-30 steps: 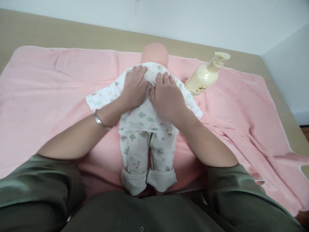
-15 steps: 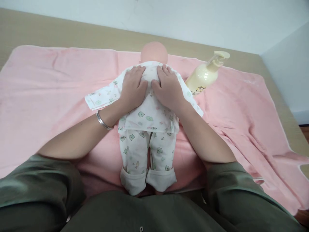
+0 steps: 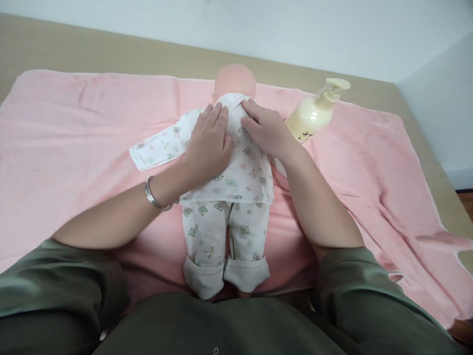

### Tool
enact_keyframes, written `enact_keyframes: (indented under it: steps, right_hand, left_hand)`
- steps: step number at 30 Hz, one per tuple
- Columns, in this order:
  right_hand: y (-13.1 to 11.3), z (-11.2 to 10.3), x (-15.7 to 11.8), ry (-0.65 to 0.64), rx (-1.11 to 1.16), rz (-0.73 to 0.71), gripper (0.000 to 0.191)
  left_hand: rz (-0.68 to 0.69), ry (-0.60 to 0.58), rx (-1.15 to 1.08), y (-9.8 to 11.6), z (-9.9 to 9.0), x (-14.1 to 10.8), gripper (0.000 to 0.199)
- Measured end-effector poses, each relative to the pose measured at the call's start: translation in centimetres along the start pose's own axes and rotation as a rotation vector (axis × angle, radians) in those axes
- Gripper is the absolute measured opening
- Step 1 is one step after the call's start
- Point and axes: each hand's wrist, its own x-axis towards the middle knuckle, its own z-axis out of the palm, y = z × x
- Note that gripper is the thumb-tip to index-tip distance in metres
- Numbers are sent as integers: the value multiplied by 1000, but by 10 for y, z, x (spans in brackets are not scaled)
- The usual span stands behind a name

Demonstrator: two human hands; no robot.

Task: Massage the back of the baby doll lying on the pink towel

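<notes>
A baby doll (image 3: 235, 81) lies with its bare round head away from me and no face showing. It wears a white printed shirt (image 3: 240, 172) and matching trousers (image 3: 246, 231) with turned-up cuffs. My left hand (image 3: 209, 143) rests flat on the left of the shirt's upper part, fingers stretched out. At the right shoulder, my right hand (image 3: 269, 128) is turned on its side, its fingers bent over the shirt near the neckline. A fold in the cloth runs to those fingertips. My right hand and forearm hide most of the right sleeve.
Beneath the doll is a pink blanket (image 3: 84, 123) with creases at the right, spread over a wooden table (image 3: 111, 52). A cream pump bottle (image 3: 310, 116) stands just beyond my right hand. A white wall (image 3: 277, 29) rises behind the table.
My right hand has rolled from flat onto its side and gathered the cloth at the shoulder. The right sleeve has come inward. My left hand has shifted slightly down and towards the middle.
</notes>
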Motion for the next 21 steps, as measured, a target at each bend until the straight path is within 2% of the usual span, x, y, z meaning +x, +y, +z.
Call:
enact_keyframes:
  steps: [3, 7, 10, 13, 17, 19, 21]
  right_hand:
    - [-11, 7, -8, 2, -121, 1, 65]
    - [-45, 23, -30, 5, -230, -1, 72]
    - [-58, 25, -38, -22, -238, 18, 74]
    - [-48, 19, -28, -39, -145, 71, 72]
    - [-18, 10, -6, 50, 8, 86, 63]
    - [-11, 8, 0, 60, 16, 93, 62]
    - [-15, 9, -2, 36, -56, 115, 64]
  left_hand:
    - [-64, 17, -31, -8, -3, 13, 62]
    - [-121, 58, -60, -23, -8, 33, 37]
    - [-171, 48, -61, -23, -10, 34, 35]
    - [-124, 70, 41, -7, -9, 19, 46]
    - [-9, 9, 149, 18, -6, -5, 65]
    - [-8, -12, 108, 20, -5, -8, 65]
    - [-54, -4, 36, 11, -3, -1, 65]
